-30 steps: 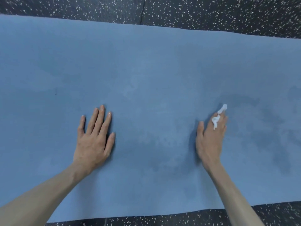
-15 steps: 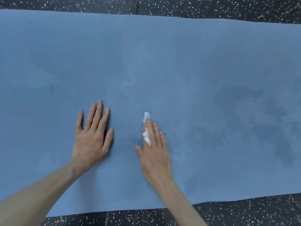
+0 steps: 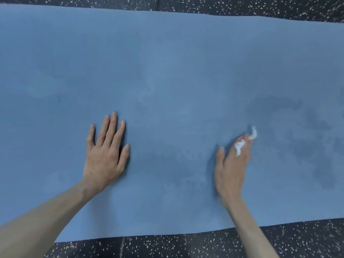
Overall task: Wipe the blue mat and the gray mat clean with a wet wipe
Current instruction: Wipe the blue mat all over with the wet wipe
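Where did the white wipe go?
In the head view the wipe is right of centre on the blue mat, tucked under the right hand fingers, poking out past the fingertips.

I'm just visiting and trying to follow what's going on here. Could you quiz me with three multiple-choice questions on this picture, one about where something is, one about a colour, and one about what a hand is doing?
1. Where is the wet wipe?
A. under the right hand's fingers
B. under the left hand
C. on the floor

2. What colour is the mat in view?
A. gray
B. blue
C. green

3. How does the left hand lie?
A. in a fist
B. lifted clear
C. flat, fingers spread

Answers: 1 A, white wipe shows between the right hand fingers. 2 B, the mat is plainly blue on speckled black floor. 3 C, the palm rests flat on the mat.
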